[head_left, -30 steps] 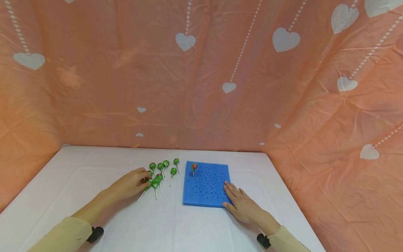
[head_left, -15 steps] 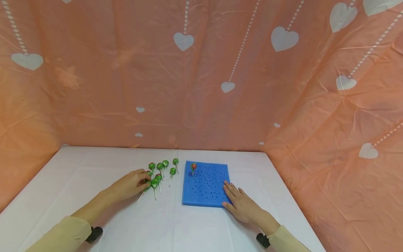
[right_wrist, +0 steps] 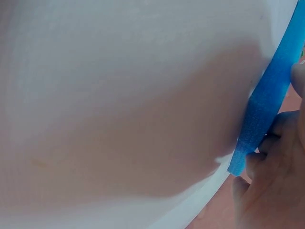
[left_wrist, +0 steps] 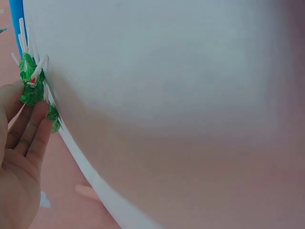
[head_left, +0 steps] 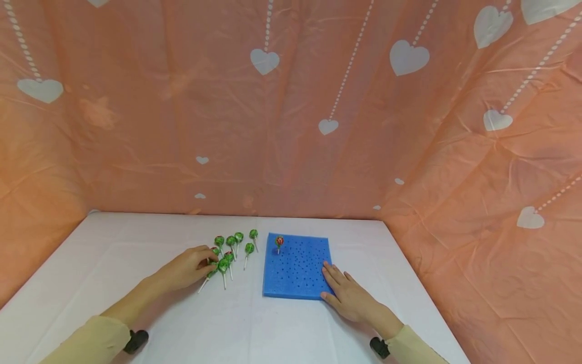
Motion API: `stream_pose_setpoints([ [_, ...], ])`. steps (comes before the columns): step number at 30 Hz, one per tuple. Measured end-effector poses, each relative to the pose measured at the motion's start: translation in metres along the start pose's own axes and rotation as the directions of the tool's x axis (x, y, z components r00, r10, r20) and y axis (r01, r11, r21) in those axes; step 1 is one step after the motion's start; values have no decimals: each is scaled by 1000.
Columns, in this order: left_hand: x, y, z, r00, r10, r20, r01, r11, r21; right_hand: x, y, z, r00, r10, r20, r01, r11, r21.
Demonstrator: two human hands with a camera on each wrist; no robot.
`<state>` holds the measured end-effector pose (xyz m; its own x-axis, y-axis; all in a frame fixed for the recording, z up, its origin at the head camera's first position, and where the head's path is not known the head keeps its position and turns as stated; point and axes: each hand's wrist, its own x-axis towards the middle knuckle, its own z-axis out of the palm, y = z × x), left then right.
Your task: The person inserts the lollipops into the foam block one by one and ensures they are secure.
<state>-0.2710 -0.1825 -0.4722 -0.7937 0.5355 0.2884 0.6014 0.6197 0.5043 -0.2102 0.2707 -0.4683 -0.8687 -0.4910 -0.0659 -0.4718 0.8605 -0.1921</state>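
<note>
My left hand [head_left: 190, 265] is at the left side of a loose group of green-wrapped lollipops, its thumb and fingers curled round the head of one lollipop [left_wrist: 32, 94]. In the head view the fingers partly hide that one. Close beside it lies another lollipop [head_left: 223, 265], its white stick toward me. My right hand [head_left: 352, 298] rests with straight fingers on the near right corner of a blue foam block [head_left: 291, 290] dotted with small holes. One lollipop with a red and green wrapper [head_left: 279, 241] stands upright in the block's far left part.
Several more lollipops lie behind and right of the left hand, among them one lollipop [head_left: 249, 248] near the block. A white cloth covers the table [head_left: 218, 328]. An orange curtain [head_left: 291, 167] with hearts closes off the back and sides.
Both hands hold nearly the same place. The left thumb and fingers have drawn slightly closer round the lollipop. The view has shifted a little.
</note>
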Motion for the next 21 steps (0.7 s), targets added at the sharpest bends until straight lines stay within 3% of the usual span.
stream_pose_setpoints([
  [8, -7, -1, 1, 998, -5, -64, -1, 996, -86, 0, 0, 1, 1000, 8, 4, -8, 1000, 3],
  [14, -9, 4, 2, 988, -4, -154, -19, 989, -147, -1, -1, 1, 1000, 8, 2, -9, 1000, 4],
  [21, -4, 14, 2, 974, -62, -218, 28, 987, -158, -1, -2, -1, 1000, 7, 2, -7, 1000, 10],
])
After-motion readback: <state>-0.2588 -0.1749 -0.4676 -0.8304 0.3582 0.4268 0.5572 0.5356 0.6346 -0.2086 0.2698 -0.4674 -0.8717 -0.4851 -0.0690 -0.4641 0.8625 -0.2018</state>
